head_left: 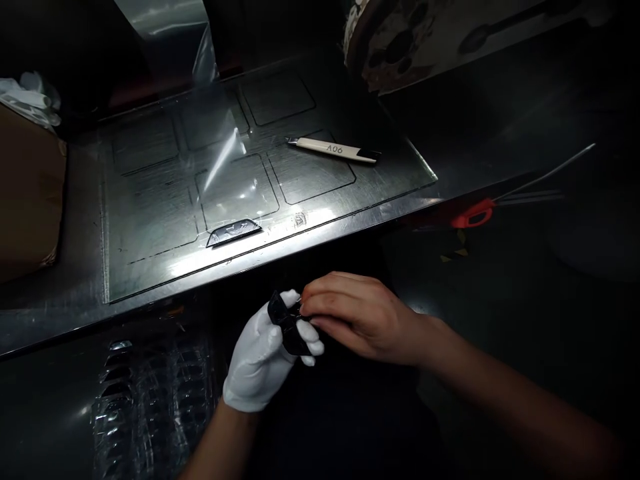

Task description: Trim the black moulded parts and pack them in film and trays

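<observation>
In a white glove, my left hand (pixel 265 353) grips a small glossy black piece (pixel 280 313) between thumb and fingers, below the bench edge. My bare right hand (pixel 365 317) meets it from the right, its fingers pinched together at the piece; whatever lies between those fingertips is too small to make out. A similar dark trapezoid piece (pixel 234 232) lies on the glass sheet (pixel 165 267) near the bench's front edge. Clear film (pixel 227 160) stands crumpled behind it. A cream pen-shaped tool (pixel 330 148) marked A06 rests farther right on the glass.
At the lower left, a clear tray (pixel 113 427) holds several dark pieces in rows. A cardboard box (pixel 30 193) stands at the left. A red-handled tool (pixel 474 213) is at the right, and a large wheel-shaped part (pixel 395 47) is at the upper right.
</observation>
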Tool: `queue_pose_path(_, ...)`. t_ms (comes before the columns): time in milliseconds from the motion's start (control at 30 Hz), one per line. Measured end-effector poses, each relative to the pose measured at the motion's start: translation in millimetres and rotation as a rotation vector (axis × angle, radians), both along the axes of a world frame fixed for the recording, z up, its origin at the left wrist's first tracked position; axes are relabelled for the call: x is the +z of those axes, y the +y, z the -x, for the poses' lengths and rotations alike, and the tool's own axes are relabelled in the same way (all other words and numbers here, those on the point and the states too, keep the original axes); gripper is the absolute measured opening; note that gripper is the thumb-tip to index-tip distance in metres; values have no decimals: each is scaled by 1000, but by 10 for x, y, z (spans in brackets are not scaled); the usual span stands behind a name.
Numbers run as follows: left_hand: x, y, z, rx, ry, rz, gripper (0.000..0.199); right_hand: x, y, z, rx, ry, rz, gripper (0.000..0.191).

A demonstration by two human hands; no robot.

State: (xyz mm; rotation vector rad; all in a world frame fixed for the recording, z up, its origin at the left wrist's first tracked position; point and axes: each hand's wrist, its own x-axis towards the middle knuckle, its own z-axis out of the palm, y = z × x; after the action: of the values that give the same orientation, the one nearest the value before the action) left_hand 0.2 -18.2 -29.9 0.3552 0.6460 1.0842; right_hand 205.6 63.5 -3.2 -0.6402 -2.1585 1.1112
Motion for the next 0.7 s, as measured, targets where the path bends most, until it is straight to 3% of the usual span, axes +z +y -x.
queue_pose_path(167,12,6,-36,2,41,32,36,-35,-24,49,-75,52,797,27)
queue_pose_path(267,48,15,-16,-30,234,37,39,-84,-20,87,-37,59,986,27)
queue_pose_path(333,89,15,-1,-55,389,63,36,-88,-40,100,-54,2,877,23)
queue_pose_path(467,154,10,-4,44,770,157,39,-40,-127,139,-214,-117,137,14)
queue_pose_path(533,147,21,-12,113,822,180,42,-24,-147,171,-239,-127,-90,14)
queue_pose_path(600,111,34,-12,129,721,185,43,-20,-128,203,-227,-136,11,15)
queue_pose_path(700,47,25,0,73,381,161,40,9,-56,252,-131,-142,494,23)
